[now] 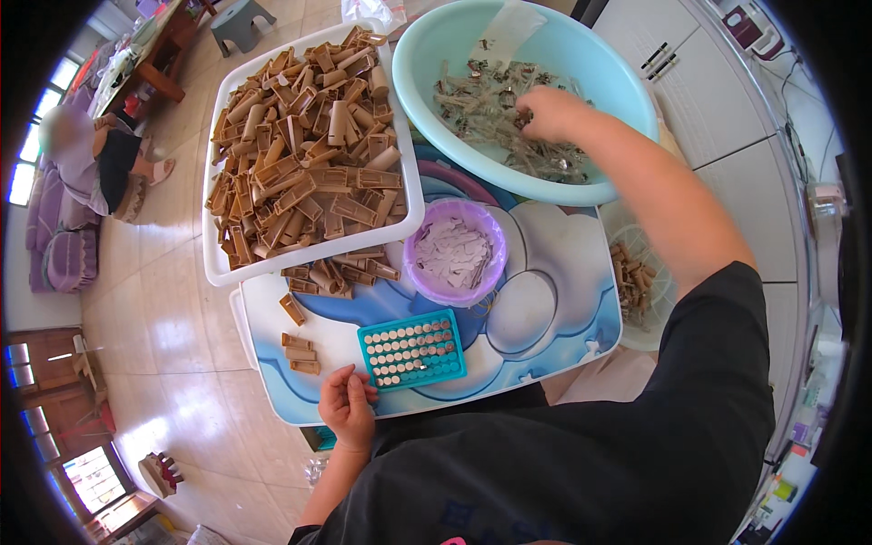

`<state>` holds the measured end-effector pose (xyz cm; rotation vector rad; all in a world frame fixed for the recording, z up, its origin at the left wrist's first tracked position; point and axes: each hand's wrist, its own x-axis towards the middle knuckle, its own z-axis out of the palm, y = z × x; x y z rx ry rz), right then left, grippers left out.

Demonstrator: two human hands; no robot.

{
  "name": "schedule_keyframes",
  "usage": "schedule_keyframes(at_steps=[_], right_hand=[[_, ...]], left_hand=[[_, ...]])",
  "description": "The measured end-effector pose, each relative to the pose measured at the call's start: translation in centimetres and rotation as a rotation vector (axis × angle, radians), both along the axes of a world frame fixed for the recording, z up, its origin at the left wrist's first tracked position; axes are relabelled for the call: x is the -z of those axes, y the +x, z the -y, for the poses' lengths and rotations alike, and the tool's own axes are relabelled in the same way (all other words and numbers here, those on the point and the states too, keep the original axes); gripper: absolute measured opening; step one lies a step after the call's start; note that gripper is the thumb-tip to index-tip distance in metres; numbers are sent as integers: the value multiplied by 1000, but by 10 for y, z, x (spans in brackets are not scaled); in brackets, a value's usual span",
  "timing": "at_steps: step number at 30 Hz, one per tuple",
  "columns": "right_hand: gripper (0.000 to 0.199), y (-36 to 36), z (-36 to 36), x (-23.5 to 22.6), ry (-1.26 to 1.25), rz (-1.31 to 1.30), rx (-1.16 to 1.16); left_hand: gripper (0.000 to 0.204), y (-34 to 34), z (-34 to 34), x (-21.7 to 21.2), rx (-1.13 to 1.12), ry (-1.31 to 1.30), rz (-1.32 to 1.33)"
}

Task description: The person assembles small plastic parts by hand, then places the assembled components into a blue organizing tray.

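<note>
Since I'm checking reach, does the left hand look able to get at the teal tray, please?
Probably yes: the left hand is beside the teal tray, with nothing visible between them.

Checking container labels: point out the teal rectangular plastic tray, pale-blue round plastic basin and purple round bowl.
Teal rectangular plastic tray (442, 370): head view, bare lower-right part.
Pale-blue round plastic basin (599, 77): head view, bare inner right wall.
Purple round bowl (447, 293): head view, wall nearest the person.
</note>
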<state>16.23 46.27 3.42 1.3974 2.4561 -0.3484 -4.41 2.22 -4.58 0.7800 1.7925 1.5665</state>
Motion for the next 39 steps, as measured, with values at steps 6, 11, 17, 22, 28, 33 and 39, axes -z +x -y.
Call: schedule_keyframes(at_steps=[6,11,17,22,28,33,39], right_hand=[[28,24,-37,-43,-66,-464,125],[42,31,-45,-55,-126,-390,181],[88,-8,26,-6,-8,74,35],[64,2,-11,-3,20,9,-55],[56,23,-35,-86,-55,-482,251],[62,47,-62,-111,337,-725,295],[27,38,-19,-155,324,-829,422]], left_hand=[[15,0,-4,-3,0,-14,-4],[15,1,-2,-2,9,-4,-40],[15,-1,1,4,23,36,-17],[15,1,0,3,29,28,-30],[15,0,-1,0,29,15,-37],[14,0,-1,0,29,25,-25],[14,0,-2,3,39,53,-67]])
